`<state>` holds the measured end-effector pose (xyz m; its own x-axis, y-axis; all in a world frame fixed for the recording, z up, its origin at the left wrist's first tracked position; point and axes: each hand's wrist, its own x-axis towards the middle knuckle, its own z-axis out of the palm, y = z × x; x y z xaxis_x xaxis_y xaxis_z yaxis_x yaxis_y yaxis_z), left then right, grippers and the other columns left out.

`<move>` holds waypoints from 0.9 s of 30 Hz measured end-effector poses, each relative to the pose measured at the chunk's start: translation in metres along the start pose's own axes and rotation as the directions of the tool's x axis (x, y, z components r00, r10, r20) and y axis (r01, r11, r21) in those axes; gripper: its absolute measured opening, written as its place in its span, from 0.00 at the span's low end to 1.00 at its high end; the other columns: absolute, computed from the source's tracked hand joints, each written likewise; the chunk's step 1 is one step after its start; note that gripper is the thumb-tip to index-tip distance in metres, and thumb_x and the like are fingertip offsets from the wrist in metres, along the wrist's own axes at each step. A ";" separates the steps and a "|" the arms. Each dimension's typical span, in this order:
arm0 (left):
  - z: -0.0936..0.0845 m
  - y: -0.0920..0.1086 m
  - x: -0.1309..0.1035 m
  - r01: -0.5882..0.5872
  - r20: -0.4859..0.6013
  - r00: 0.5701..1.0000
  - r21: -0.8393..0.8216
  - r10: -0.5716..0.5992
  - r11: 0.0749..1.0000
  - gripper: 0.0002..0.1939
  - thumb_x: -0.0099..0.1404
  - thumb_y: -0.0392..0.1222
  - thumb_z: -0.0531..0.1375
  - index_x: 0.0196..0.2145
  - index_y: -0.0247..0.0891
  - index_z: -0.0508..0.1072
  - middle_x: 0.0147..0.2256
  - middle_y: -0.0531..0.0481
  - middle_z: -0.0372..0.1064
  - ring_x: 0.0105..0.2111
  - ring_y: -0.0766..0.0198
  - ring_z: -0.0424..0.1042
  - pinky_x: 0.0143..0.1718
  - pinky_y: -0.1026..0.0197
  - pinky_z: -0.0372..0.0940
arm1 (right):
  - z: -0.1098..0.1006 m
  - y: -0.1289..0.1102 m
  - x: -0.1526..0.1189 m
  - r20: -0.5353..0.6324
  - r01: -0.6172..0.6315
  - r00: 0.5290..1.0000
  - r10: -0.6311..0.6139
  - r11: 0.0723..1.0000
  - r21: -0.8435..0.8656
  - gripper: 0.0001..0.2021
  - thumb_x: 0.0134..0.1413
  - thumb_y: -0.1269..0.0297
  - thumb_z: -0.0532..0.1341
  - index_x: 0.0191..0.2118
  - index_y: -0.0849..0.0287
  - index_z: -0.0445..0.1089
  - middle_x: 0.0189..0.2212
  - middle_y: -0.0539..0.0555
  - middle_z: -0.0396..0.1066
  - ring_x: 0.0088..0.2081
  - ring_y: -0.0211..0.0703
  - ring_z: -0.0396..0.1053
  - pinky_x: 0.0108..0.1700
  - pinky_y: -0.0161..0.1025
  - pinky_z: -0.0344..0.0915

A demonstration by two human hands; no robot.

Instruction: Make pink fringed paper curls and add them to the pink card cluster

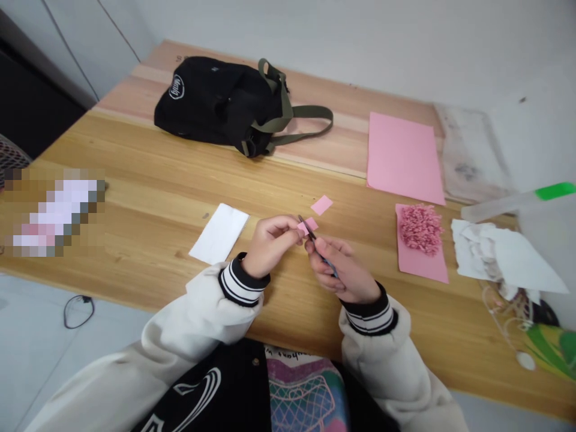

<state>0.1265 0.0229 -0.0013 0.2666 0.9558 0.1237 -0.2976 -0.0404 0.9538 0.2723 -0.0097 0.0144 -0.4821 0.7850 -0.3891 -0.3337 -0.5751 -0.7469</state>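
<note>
My left hand (275, 241) pinches the left end of a small pink paper piece (310, 225) above the wooden table (157, 174). My right hand (344, 270) is closed around a pair of dark scissors (327, 262), whose blades cross the paper beside my left fingertips. Just beyond the hands, a second small pink piece (322, 205) lies flat. A white folded paper (219, 233) rests left of my left hand.
A black bag (216, 102) with green straps lies at the back. To the right are pink sheets (402, 159), a pink frilly bundle (422, 229), white papers (517, 258), and a clear tube with a green end (555, 191). A blurred object (58, 213) sits far left.
</note>
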 end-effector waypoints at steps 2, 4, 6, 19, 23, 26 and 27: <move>0.000 0.000 0.000 0.016 -0.010 1.000 0.007 -0.016 1.000 0.11 0.57 0.35 0.58 0.18 0.34 0.69 0.19 0.53 0.69 0.22 0.69 0.68 0.30 0.64 0.63 | -0.001 0.000 0.000 -0.003 -0.009 1.000 0.009 1.000 0.009 0.15 0.52 0.51 0.58 0.31 0.60 0.61 0.14 0.39 0.49 0.10 0.22 0.37 0.10 0.24 0.35; -0.001 -0.001 0.001 0.034 -0.012 0.999 0.009 -0.034 0.999 0.11 0.57 0.35 0.58 0.18 0.34 0.69 0.19 0.53 0.69 0.22 0.69 0.67 0.30 0.64 0.63 | -0.001 -0.001 0.000 -0.006 -0.003 1.000 0.003 1.000 0.013 0.15 0.52 0.51 0.58 0.32 0.60 0.62 0.14 0.39 0.49 0.10 0.22 0.38 0.10 0.24 0.35; -0.002 -0.002 0.002 0.042 -0.033 0.999 0.023 -0.041 0.999 0.11 0.56 0.36 0.59 0.18 0.34 0.69 0.19 0.53 0.69 0.22 0.69 0.67 0.29 0.64 0.62 | 0.000 -0.001 -0.001 -0.016 0.006 1.000 -0.005 1.000 0.004 0.15 0.52 0.51 0.58 0.32 0.61 0.62 0.14 0.39 0.50 0.10 0.21 0.38 0.10 0.24 0.35; -0.001 0.002 0.003 -0.048 -0.023 0.998 0.099 0.051 0.994 0.08 0.54 0.35 0.60 0.19 0.34 0.70 0.23 0.50 0.69 0.28 0.66 0.69 0.34 0.62 0.62 | 0.006 0.000 -0.003 -0.135 0.059 0.988 -0.080 0.986 -0.153 0.15 0.48 0.54 0.61 0.32 0.61 0.62 0.14 0.39 0.51 0.11 0.22 0.41 0.11 0.25 0.36; 0.000 0.003 0.003 -0.062 0.015 0.998 0.102 0.061 0.993 0.09 0.56 0.37 0.60 0.20 0.34 0.70 0.23 0.50 0.68 0.28 0.66 0.68 0.33 0.62 0.62 | 0.005 0.001 -0.004 -0.116 0.081 0.988 -0.101 0.983 -0.167 0.14 0.49 0.54 0.60 0.32 0.61 0.62 0.14 0.39 0.50 0.11 0.22 0.40 0.12 0.26 0.36; 0.000 0.003 0.003 -0.064 0.014 0.998 0.118 0.063 0.991 0.09 0.56 0.39 0.60 0.20 0.34 0.70 0.24 0.50 0.68 0.29 0.65 0.68 0.34 0.61 0.61 | 0.004 0.001 -0.004 -0.117 0.086 0.987 -0.107 0.981 -0.172 0.14 0.50 0.54 0.60 0.32 0.61 0.62 0.14 0.39 0.51 0.11 0.22 0.40 0.11 0.26 0.36; -0.001 0.003 0.003 -0.066 0.014 0.998 0.123 0.065 0.990 0.10 0.56 0.39 0.60 0.20 0.34 0.70 0.24 0.50 0.67 0.29 0.65 0.67 0.34 0.61 0.61 | 0.004 0.001 -0.004 -0.115 0.086 0.988 -0.107 0.982 -0.170 0.14 0.50 0.53 0.60 0.32 0.61 0.61 0.14 0.39 0.51 0.11 0.22 0.40 0.11 0.26 0.37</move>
<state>0.1258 0.0258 0.0020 0.2596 0.9470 0.1894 -0.1997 -0.1392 0.9699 0.2703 -0.0145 0.0171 -0.3476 0.8630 -0.3666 -0.2314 -0.4578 -0.8584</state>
